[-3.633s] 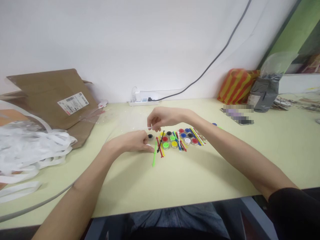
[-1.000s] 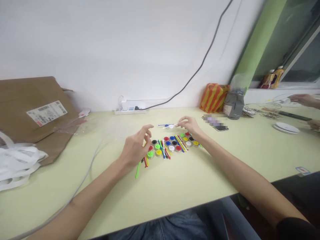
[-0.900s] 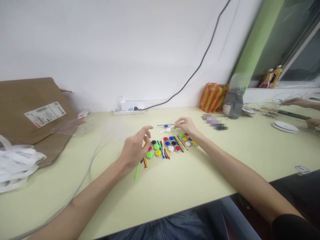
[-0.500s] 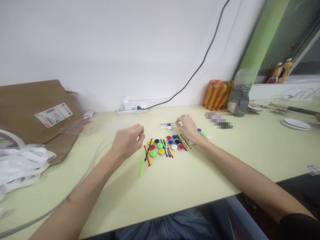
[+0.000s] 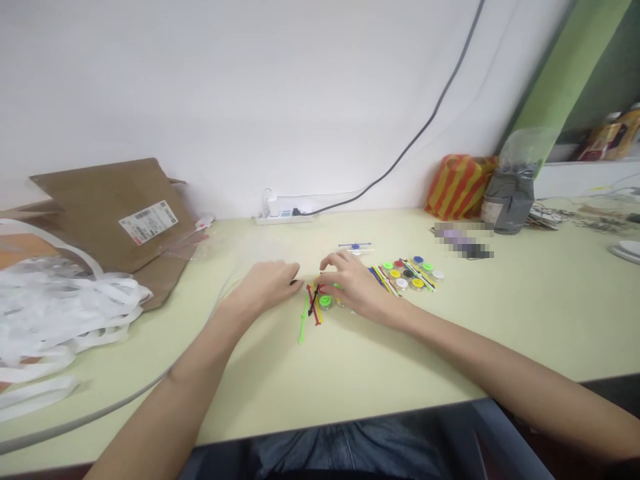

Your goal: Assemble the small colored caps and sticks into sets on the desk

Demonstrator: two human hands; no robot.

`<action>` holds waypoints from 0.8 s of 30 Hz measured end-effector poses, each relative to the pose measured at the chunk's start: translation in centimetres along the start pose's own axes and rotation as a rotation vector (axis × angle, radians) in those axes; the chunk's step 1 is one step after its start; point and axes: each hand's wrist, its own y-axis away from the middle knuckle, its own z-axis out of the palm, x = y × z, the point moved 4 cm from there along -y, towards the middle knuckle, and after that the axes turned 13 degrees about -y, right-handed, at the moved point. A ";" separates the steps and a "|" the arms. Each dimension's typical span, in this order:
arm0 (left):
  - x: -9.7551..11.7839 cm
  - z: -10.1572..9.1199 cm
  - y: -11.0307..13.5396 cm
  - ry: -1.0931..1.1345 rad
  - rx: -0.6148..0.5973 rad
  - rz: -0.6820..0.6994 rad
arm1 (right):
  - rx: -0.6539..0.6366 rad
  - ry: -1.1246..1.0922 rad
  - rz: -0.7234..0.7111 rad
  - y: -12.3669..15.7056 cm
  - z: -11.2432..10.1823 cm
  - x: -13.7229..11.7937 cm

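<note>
Small round plastic caps (image 5: 401, 283) in red, blue, green, yellow, black and white sit in a tight cluster on the table (image 5: 380, 360), toward its back edge, with thin coloured plastic sticks (image 5: 385, 272) lying among them. A lime-green cap (image 5: 325, 301) lies at the near end of the cluster, and a lime-green stick (image 5: 303, 321) lies just to its left, beside red and black sticks. Behind the cluster, a blue cap on a thin blue stick (image 5: 355, 246) lies apart from the rest.

The right hand (image 5: 356, 283) arches palm-down over the near end of the cluster, its fingers curled downward around the caps. They hide whatever lies beneath, so I cannot tell whether it holds anything. The left hand (image 5: 265, 283) reaches in low from the left, nearly flat, with its fingers close together and their tips just beside the sticks. Its grip cannot be told either. The two hands are close together, with both forearms stretched across the table.

Farther back stand a white power strip (image 5: 283, 217) and a striped orange-and-yellow bag (image 5: 460, 187). A brown cardboard mailer (image 5: 113, 213) and a heap of white strips (image 5: 55, 313) lie to the left.
</note>
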 end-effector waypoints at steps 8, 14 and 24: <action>0.4 0.0 -0.2 0.076 0.064 0.010 | -0.187 0.163 -0.042 -2.4 1.1 -1.6; 0.2 -0.7 -0.2 0.076 0.229 -0.028 | -0.221 0.172 -0.038 -3.1 1.3 -1.6; 0.0 -1.3 -0.5 0.516 0.635 -0.126 | -0.013 0.030 -0.267 -2.6 -0.3 -1.6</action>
